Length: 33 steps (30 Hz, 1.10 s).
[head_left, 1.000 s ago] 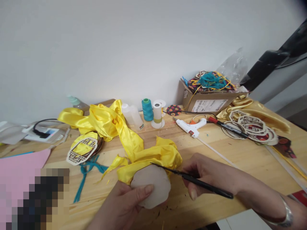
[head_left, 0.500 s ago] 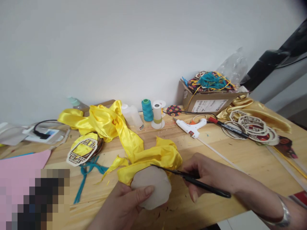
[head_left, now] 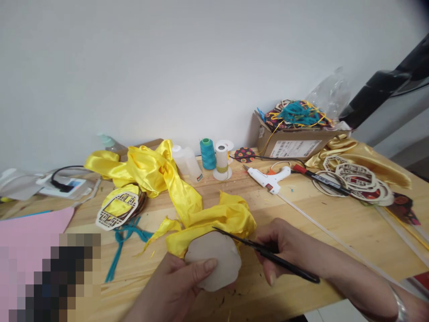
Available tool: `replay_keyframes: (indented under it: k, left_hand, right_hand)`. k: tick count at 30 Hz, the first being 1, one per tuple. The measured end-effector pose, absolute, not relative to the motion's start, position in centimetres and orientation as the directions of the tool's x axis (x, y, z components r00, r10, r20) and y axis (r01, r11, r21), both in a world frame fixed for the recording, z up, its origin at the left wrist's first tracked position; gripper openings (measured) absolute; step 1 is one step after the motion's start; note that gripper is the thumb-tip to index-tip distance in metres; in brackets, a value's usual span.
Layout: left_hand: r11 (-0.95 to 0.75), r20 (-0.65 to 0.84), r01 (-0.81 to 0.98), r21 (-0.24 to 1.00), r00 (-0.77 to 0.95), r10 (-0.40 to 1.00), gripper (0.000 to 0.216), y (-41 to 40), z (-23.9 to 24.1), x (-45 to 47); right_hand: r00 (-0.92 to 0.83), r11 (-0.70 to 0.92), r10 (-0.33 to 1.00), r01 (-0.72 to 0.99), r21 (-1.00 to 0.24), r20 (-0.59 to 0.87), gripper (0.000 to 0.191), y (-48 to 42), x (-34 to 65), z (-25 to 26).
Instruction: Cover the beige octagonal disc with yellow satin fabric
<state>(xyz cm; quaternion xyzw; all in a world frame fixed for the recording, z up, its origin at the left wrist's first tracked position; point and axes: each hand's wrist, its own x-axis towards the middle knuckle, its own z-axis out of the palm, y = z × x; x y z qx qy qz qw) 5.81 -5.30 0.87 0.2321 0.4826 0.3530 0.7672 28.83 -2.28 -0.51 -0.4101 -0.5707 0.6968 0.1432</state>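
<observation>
My left hand [head_left: 187, 277] grips a pale grey scalloped disc [head_left: 217, 257], thumb on top and the other fingers hidden beneath. Yellow satin fabric [head_left: 231, 217] lies along the disc's far edge and trails back over the table. In my right hand [head_left: 278, 246] is a pair of black scissors [head_left: 264, 251], its fingers closed around the handles. The scissor blades point left, over the yellow cloth at the disc's upper edge. Left of my left hand lies a teal cord [head_left: 115, 257], near a stack of cut-out wooden frames [head_left: 117, 210].
A white glue gun [head_left: 268, 179] and a black marker [head_left: 321, 180] lie beyond my right hand. A teal thread cone [head_left: 208, 154] and a spool [head_left: 221, 156] stand near the wall. A cardboard box [head_left: 291, 145] holds cords at the back right. Pink paper [head_left: 36, 221] is at left.
The view has shifted slightly, so the table things sit a little further right. Both hands, the disc and the scissors keep nearly the same positions relative to each other.
</observation>
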Motion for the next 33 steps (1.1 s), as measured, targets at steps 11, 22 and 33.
replay_keyframes:
  k: [11,22,33]
  left_hand:
    - [0.635,-0.555,-0.297,0.713,0.314,0.77,0.02,-5.3,0.6,5.7]
    - [0.571,-0.542,-0.101,0.815,0.214,0.812,0.017,-5.7,0.6,5.9]
    - [0.605,-0.582,-0.047,0.794,0.226,0.781,0.017,-5.6,0.6,5.7]
  right_hand:
    - [-0.685,-0.247,0.61,0.313,-0.917,-0.398,0.041,-2.0,29.3,-0.5]
    - [-0.757,-0.109,0.523,0.395,-0.912,-0.391,0.038,-1.5,29.7,1.9]
    - [-0.749,-0.139,0.527,0.39,-0.91,-0.401,0.035,-1.1,29.2,2.9]
